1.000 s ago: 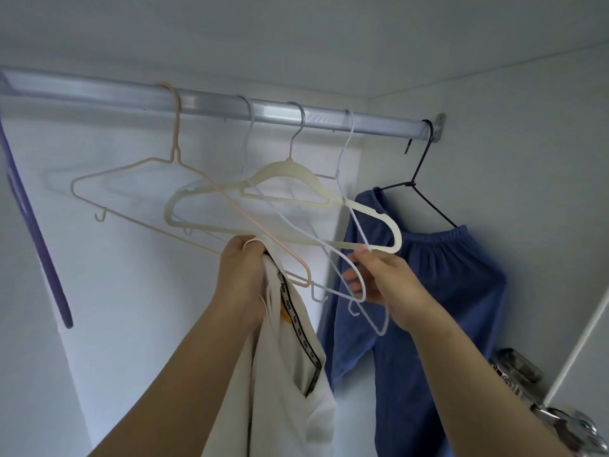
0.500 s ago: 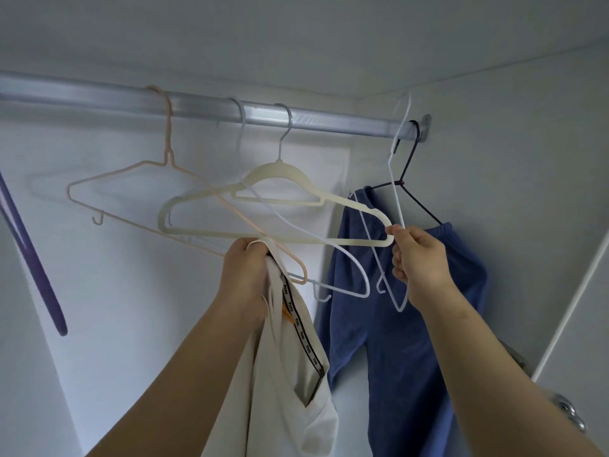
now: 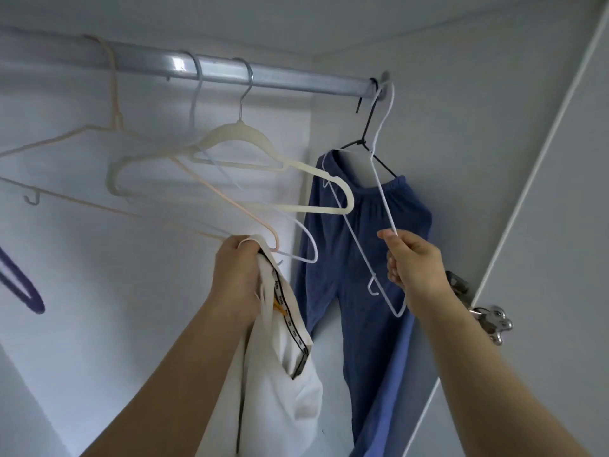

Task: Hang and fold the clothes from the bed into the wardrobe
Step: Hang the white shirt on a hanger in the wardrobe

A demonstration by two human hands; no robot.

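Both arms raised; left hand point(image 3: 235, 272) fingers curled in a closed grip; right hand point(image 3: 413, 263) pinching, thumb uppermost.

— We see the rail point(image 3: 296, 79) is bare metal, smooth, with a dull sheen.

— We agree. The white hanger point(image 3: 379, 179) looks like thin coated wire, and the cream hanger point(image 3: 237, 140) looks matt, almost velvety.

— We make the blue trousers point(image 3: 379, 245) a soft, slightly fuzzy cloth. The white garment point(image 3: 273, 390) is smoother cloth, with a woven black tape along one edge.

— And the hinge point(image 3: 491, 319) is shiny polished metal; the wardrobe wall point(image 3: 461, 103) is flat and matt.
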